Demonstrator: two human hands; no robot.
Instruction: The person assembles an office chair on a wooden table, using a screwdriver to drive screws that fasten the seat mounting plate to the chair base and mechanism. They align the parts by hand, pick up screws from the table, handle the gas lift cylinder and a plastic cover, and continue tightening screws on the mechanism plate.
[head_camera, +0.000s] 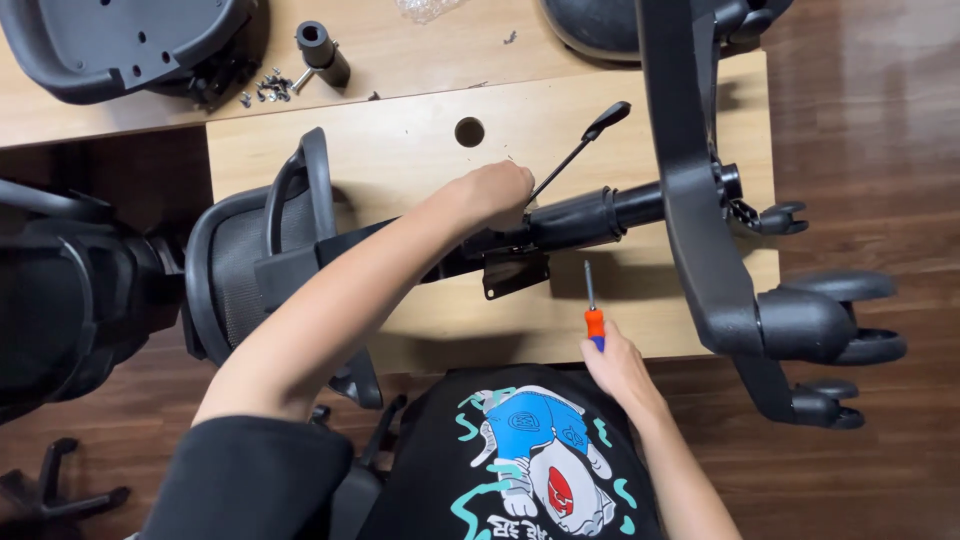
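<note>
Dark wood floor surrounds a pale wooden desk (430, 320), seen from above. Nearest, the right hand (615, 365) is closed around the orange-and-blue handle of a screwdriver (593, 312), whose shaft points away from the person, its tip just short of the chair mechanism. Beyond it, a black office chair lies on its side across the desk: its mesh seat (235, 265) hangs off the left edge, and its gas column (590, 215) runs right to the wheeled base (720, 250), which stands up at the right edge with casters (850, 320) out over the floor. The left hand (495, 195) reaches across and is closed over the mechanism under the seat, where the column meets it, just beside a thin black lever (580, 150) angling up to the right. A metal bracket (515, 272) hangs below that spot. Farther on, a round hole (469, 131) is cut in the desk. At the far edge, on a second surface, lie a pile of small screws (268, 87), a black cylinder (323, 52) and another seat shell (110, 45).
</note>
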